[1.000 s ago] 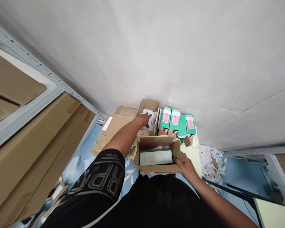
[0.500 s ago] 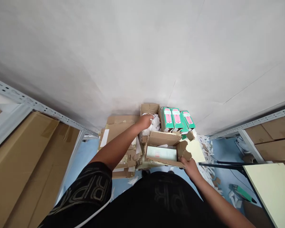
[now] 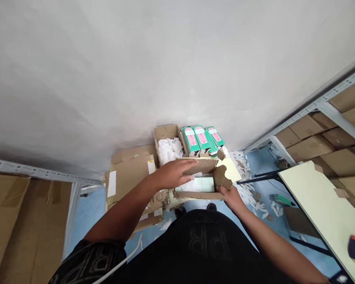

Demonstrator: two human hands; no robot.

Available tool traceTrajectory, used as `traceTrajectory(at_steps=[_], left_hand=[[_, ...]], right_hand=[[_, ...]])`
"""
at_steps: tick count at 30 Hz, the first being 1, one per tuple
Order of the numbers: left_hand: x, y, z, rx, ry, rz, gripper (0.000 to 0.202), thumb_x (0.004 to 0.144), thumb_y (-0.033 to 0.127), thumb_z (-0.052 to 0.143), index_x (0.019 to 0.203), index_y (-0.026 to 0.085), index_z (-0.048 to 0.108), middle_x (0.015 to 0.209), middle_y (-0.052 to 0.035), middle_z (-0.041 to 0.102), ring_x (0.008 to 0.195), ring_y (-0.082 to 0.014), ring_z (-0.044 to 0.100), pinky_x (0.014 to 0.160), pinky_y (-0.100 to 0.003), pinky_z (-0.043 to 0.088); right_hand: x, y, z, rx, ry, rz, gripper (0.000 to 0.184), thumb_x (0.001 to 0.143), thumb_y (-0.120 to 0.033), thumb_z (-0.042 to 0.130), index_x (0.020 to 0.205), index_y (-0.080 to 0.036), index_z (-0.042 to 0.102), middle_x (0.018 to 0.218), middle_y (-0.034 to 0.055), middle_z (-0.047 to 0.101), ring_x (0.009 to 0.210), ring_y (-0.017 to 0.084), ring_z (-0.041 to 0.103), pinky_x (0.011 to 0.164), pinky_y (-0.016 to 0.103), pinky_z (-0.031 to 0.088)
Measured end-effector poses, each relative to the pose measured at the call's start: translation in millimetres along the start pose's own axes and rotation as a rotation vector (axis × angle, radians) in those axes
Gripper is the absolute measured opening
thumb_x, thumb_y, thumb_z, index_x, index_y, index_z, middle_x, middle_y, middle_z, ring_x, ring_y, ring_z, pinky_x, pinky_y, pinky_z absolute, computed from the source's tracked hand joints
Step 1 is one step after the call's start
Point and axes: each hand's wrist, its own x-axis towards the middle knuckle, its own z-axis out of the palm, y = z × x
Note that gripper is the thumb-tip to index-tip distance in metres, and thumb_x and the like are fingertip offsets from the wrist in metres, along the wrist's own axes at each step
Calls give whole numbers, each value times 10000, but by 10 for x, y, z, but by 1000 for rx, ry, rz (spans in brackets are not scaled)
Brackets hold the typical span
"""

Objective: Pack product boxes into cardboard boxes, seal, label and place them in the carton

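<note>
My right hand [image 3: 229, 195] grips the near right corner of a small open cardboard box [image 3: 201, 195], whose right flap is torn and ragged. Inside that box lies a pale green carton [image 3: 204, 184], with some white paper at its left end. My left hand [image 3: 177, 173] is over the left end of the same box, fingers stretched to the right and thumb apart, close to the white paper. Behind it stands a taller cardboard box [image 3: 167, 130] holding crumpled white paper [image 3: 170, 149].
Green and pink cartons [image 3: 201, 136] stand against the wall beside the taller box. Flattened cardboard [image 3: 133, 173] is stacked at left. Shelves with brown boxes [image 3: 310, 148] and a pale tabletop [image 3: 316, 201] are at right. Paper scraps [image 3: 248, 189] litter the blue floor.
My left hand has moved from the crumpled paper in the taller box to the small box, its fingers now spread. White paper now shows by the carton. The view has turned right.
</note>
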Motion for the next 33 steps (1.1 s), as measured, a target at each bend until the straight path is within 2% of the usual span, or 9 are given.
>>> traceTrajectory(at_steps=[4, 7, 10, 13, 18, 22, 26, 29, 33], left_hand=[[122, 76, 179, 78, 359, 6, 452, 892, 434, 671, 1325, 305, 668, 1472, -51, 590, 1429, -329, 468, 1245, -509, 328], [351, 146, 584, -64, 512, -45, 562, 876, 471, 678, 1395, 276, 586, 1502, -101, 541, 1419, -325, 485, 1188, -503, 413], [734, 276, 1188, -318, 301, -119, 692, 864, 512, 686, 1475, 256, 483, 1470, -151, 569, 1348, -327, 566, 1036, -451, 542], [1247, 528, 1859, -342, 140, -200, 682, 854, 501, 697, 1457, 251, 502, 1485, -143, 560, 1350, -330, 565, 991, -420, 560], [2176, 1147, 2959, -128, 95, -129, 529, 887, 383, 636, 1397, 249, 594, 1466, -99, 585, 1257, -288, 622, 994, -396, 550], [2785, 1650, 3746, -39, 117, -2, 519, 875, 313, 631, 1389, 244, 608, 1438, -87, 604, 1217, -260, 633, 940, -359, 570], [3282, 2072, 4343, -7, 52, 129, 518, 883, 302, 625, 1393, 218, 604, 1459, -101, 594, 1272, -271, 605, 1000, -383, 548], [3659, 2258, 4678, -55, -32, 180, 462, 966, 368, 547, 1399, 216, 602, 1440, -103, 617, 1297, -268, 596, 1079, -416, 498], [4265, 2274, 5113, -256, -230, 235, 419, 1015, 387, 451, 1349, 212, 634, 1464, -94, 611, 1402, -266, 524, 1194, -446, 390]], right_hand=[[-139, 151, -422, 81, 100, 11, 268, 783, -437, 563, 818, -198, 679, 829, 49, 736, 832, 252, 658, 705, 309, 489], [-225, 392, -842, 134, 205, 4, 256, 786, -441, 553, 786, -203, 647, 800, 42, 711, 806, 242, 629, 702, 306, 476], [-298, 773, -1317, 153, 303, 23, 271, 813, -467, 528, 741, -217, 606, 750, 37, 677, 767, 232, 607, 678, 299, 457], [-382, 1258, -1832, 126, 364, 71, 328, 857, -498, 483, 704, -224, 578, 703, 34, 654, 730, 226, 597, 651, 296, 434], [-579, 2065, -2679, -42, 449, 144, 415, 904, -514, 447, 663, -219, 611, 680, 57, 657, 710, 239, 615, 646, 305, 423], [-700, 2612, -3226, -57, 563, 128, 437, 938, -501, 418, 995, -192, 722, 1018, 128, 738, 972, 310, 677, 829, 383, 516], [-721, 3139, -3658, 35, 725, 113, 676, 919, -546, 499, 1480, -170, 509, 1525, 166, 525, 1394, 363, 503, 1116, 511, 447], [-706, 3496, -3952, 126, 756, 135, 797, 915, -585, 554, 1585, -189, 380, 1589, 154, 461, 1459, 361, 449, 1168, 532, 413], [-674, 3843, -4341, 203, 841, 203, 849, 909, -587, 591, 1621, -216, 312, 1574, 139, 490, 1444, 357, 473, 1162, 535, 424]])
